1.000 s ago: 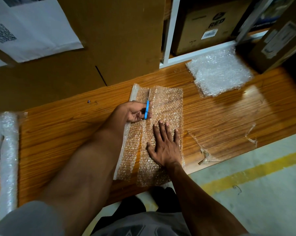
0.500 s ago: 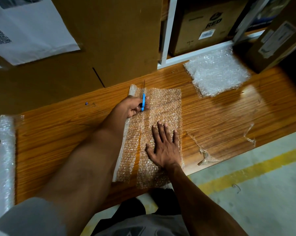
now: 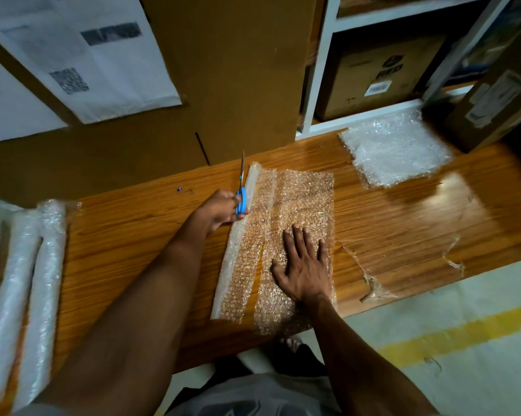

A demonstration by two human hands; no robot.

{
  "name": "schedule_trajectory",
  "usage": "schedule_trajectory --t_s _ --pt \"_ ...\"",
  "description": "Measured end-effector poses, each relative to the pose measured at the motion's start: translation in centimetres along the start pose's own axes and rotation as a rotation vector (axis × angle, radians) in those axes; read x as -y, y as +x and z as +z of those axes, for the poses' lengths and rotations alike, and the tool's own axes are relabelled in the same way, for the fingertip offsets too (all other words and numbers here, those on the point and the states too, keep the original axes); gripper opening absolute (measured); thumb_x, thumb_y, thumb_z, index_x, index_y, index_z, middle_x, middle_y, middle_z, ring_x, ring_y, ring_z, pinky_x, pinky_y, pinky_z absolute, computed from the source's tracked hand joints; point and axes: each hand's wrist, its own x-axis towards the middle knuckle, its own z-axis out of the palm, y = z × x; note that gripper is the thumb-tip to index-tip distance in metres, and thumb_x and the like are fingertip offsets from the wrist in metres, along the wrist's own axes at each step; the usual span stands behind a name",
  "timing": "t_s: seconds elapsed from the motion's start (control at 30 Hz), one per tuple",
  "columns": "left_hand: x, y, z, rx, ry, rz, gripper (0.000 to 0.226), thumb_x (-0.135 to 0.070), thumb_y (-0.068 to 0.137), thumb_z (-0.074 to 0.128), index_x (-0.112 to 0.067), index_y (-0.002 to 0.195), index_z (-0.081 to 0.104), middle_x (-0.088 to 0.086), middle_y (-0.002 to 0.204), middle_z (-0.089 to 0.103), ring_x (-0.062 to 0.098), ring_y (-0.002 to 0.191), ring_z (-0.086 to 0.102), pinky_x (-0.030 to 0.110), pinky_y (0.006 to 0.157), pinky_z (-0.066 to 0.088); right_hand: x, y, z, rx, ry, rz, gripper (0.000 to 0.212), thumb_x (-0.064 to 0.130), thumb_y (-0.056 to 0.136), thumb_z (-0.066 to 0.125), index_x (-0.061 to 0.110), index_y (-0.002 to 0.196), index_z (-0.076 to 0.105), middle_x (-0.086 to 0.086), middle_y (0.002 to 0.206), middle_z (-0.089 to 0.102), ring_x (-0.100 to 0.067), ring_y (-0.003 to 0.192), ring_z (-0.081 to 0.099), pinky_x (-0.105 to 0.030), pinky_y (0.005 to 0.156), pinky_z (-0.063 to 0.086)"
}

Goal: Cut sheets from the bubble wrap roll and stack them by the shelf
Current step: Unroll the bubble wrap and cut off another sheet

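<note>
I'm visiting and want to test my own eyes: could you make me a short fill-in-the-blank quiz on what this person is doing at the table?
1. The left hand holds scissors with ____ handles.
2. The right hand presses flat on a sheet of ____.
3. The stack of cut sheets lies beside the white ____.
4. The table top is made of ____.

Missing words: blue; bubble wrap; shelf; wood

Wooden table (image 3: pixel 403 235) is bearing: a bubble wrap sheet (image 3: pixel 295 211) lying flat at centre; a stack of cut sheets (image 3: pixel 394 151) far-right of that sheet, beside the shelf (image 3: pixel 319 85); bubble wrap rolls (image 3: pixel 34 280) lying well left; torn film scraps (image 3: pixel 373 283) just right.
</note>
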Motion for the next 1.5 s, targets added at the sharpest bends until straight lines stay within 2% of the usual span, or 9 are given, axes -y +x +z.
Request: schedule_trajectory --t_s 0.13,0.23,0.4,0.53,0.73,0.9,1.17,1.37,1.5 --pt "3.0 -0.9 -2.7 -0.25 0.361 0.021 0.033 -0.012 0.101 0.062 0.006 0.128 0.061 0.022 0.128 0.065 0.032 0.11 0.068 0.038 0.09 0.06 0.2 -0.2 0.0 -0.011 0.016 0.007 0.084 0.074 0.101 0.013 0.025 0.168 -0.005 -0.003 0.174 -0.016 -0.023 0.16 -0.02 -0.059 0.127 -0.005" --pt "4.7 -2.2 -4.1 -0.4 0.52 0.019 0.036 -0.013 0.096 0.061 0.003 0.128 0.063 0.021 0.123 0.068 0.035 0.109 0.07 0.039 0.088 0.062 0.3 -0.3 -0.1 -0.014 0.014 0.004 0.084 0.075 0.101 0.01 0.026 0.167 -0.007 -0.002 0.174 -0.018 -0.023 0.16 -0.021 -0.059 0.128 -0.007" --pt "7.1 -5.3 -4.1 -0.495 0.727 -0.08 0.053 -0.024 0.071 0.096 -0.008 0.116 0.073 0.01 0.12 0.074 0.025 0.11 0.07 0.031 0.08 0.056 0.3 -0.8 -0.2 -0.022 0.029 -0.014 0.085 0.076 0.1 0.006 0.026 0.167 -0.009 -0.001 0.174 -0.02 -0.022 0.159 -0.022 -0.058 0.128 -0.005" --pt "7.8 -5.7 -4.1 -0.587 0.824 -0.058 0.032 -0.014 0.076 0.09 -0.007 0.105 0.079 0.012 0.109 0.077 0.026 0.101 0.073 0.031 0.075 0.06 0.2 -0.8 -0.4 -0.006 0.059 -0.028 0.085 0.076 0.1 0.008 0.027 0.167 -0.008 0.0 0.173 -0.02 -0.021 0.159 -0.023 -0.057 0.128 -0.007" --pt "8.3 -6.5 -4.2 -0.67 1.014 0.024 0.022 -0.011 0.095 0.067 -0.005 0.115 0.075 0.017 0.12 0.072 0.035 0.111 0.069 0.039 0.083 0.058 0.2 -1.0 -0.9 0.038 0.116 -0.048 0.085 0.075 0.101 0.017 0.027 0.167 -0.008 0.001 0.172 -0.022 -0.022 0.159 -0.02 -0.057 0.128 -0.008" --pt "7.9 -7.2 -4.3 -0.65 1.171 0.083 0.024 -0.012 0.099 0.062 -0.005 0.12 0.072 0.018 0.124 0.069 0.035 0.115 0.066 0.04 0.085 0.056 0.2 -1.2 -1.0 0.053 0.122 -0.046 0.087 0.074 0.099 0.024 0.028 0.167 -0.006 0.0 0.172 -0.019 -0.023 0.16 -0.017 -0.055 0.128 -0.009" --pt "8.2 -8.1 -3.4 -0.659 1.239 0.274 0.015 -0.023 0.096 0.067 -0.014 0.104 0.077 0.01 0.1 0.074 0.03 0.093 0.072 0.037 0.075 0.061 -0.2 -1.3 -1.4 0.037 0.2 -0.045 0.077 0.067 0.105 0.029 0.026 0.167 0.009 0.006 0.172 -0.008 -0.018 0.16 -0.007 -0.052 0.129 -0.007" --pt "6.5 -8.0 1.3 -0.312 1.045 0.665 0.012 -0.022 0.094 0.069 -0.025 0.101 0.078 0.0 0.103 0.076 0.021 0.088 0.069 0.031 0.071 0.055 -0.8 -2.6 -3.9 -0.142 0.289 0.065 0.047 0.022 0.106 0.055 0.01 0.151 0.046 -0.012 0.161 0.042 -0.029 0.148 0.039 -0.049 0.128 0.022" --pt "6.7 -7.4 5.2 -0.186 1.079 0.724 0.018 -0.024 0.094 0.07 -0.029 0.11 0.077 -0.001 0.114 0.072 0.024 0.102 0.066 0.034 0.079 0.056 -3.1 -2.3 -4.8 -0.104 0.173 0.126 0.08 0.011 0.096 0.071 0.014 0.163 0.029 -0.011 0.168 0.031 -0.031 0.152 0.032 -0.047 0.127 0.027"
